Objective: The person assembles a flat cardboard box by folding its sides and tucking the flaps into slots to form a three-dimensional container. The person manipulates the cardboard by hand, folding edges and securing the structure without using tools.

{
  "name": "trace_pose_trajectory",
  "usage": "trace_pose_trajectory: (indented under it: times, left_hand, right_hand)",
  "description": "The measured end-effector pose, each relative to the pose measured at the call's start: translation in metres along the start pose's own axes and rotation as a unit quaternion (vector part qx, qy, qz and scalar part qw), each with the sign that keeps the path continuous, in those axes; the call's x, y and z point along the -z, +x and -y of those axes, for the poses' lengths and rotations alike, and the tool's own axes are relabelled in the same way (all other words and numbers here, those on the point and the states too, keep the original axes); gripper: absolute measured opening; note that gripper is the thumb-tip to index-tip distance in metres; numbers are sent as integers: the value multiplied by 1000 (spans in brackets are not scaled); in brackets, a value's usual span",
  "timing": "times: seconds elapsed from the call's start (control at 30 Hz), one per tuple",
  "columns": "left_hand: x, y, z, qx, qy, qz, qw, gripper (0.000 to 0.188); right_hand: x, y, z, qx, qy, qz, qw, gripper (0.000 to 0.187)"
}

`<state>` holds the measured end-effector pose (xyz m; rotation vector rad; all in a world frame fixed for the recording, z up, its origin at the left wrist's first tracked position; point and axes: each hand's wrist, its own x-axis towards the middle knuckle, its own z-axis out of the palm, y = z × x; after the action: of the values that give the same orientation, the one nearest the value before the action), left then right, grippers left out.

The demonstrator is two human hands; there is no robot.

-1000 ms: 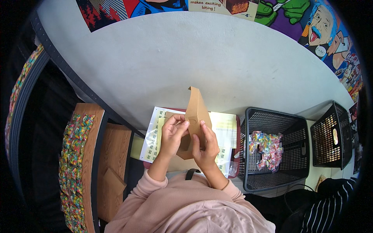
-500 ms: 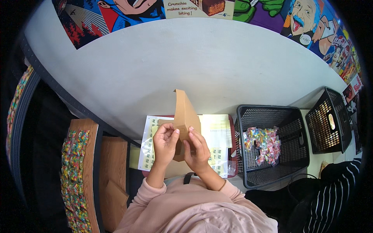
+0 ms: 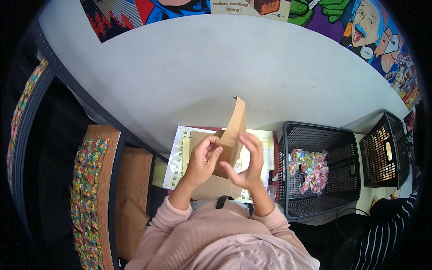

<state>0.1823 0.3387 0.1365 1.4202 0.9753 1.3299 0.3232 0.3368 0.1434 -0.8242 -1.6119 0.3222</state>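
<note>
A brown cardboard box [image 3: 232, 141], partly folded with a tall flap standing up, is held in the air in front of me. My left hand [image 3: 203, 158] pinches its left side between thumb and fingers. On the other side, my right hand [image 3: 250, 163] is spread, thumb apart from the fingers, with the fingertips close to the box wall; whether they touch it is hard to see. Below lie white printed label sheets [image 3: 173, 168], pale yellow sheets [image 3: 266, 145] and a piece of brown cardboard [image 3: 211, 188].
To the right stands a black plastic crate [image 3: 324, 209] with colourful wrapped sweets [image 3: 310, 168] inside. A second black crate [image 3: 398, 166] is beyond it. Strips of colourful packets [image 3: 90, 180] lie on a wooden shelf [image 3: 109, 180] at left. Someone's striped sleeve [image 3: 387, 234] shows at lower right.
My right hand has come off the box face and opened out to the right. The box has turned in my left hand. The whole view has shifted a little.
</note>
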Motion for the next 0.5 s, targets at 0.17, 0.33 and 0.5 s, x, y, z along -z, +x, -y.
trace_pose_trajectory:
  times: [0.17,0.33,0.5]
  left_hand:
    - [8,0,-10,1,148,74,986,8]
    - [6,-11,4,44,52,57,996,7]
    - [3,-29,19,112,-61,86,988,9]
  right_hand:
    - [27,47,-10,42,-52,238,969,53]
    - [29,47,-25,-36,18,401,915,40]
    - [25,38,-27,29,42,422,905,52]
